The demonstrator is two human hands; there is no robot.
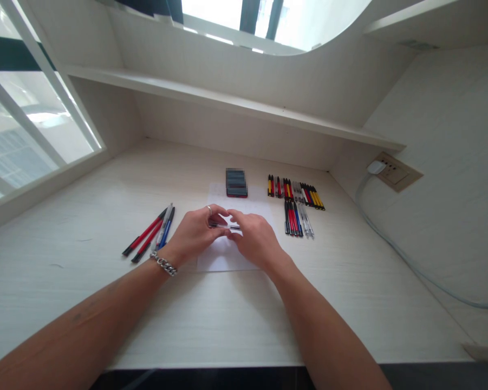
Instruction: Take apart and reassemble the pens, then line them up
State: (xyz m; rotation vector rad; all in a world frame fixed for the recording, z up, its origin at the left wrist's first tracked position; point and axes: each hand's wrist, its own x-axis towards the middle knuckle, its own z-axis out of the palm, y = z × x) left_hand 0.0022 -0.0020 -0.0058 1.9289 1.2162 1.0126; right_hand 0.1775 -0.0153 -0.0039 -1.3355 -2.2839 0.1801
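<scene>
A clear pen with a dark part (225, 226) lies crosswise between my two hands, above a white sheet of paper (227, 260). My left hand (195, 230), with a ring and a chain bracelet, curls its fingers round the pen's left end. The fingers of my right hand (255, 235) close on the other end, and that tip is hidden. Left of my left hand lies a loose group of pens: red and black ones (148, 238), a clear one and a blue one (166, 227).
Beyond the paper lies a dark rectangular object (236, 182). Rows of sorted pens (296, 192) in several colours lie at the right, a shorter row (294, 219) nearer. A shelf (227, 105) spans the back. A cable (390, 244) runs from the wall socket (396, 172).
</scene>
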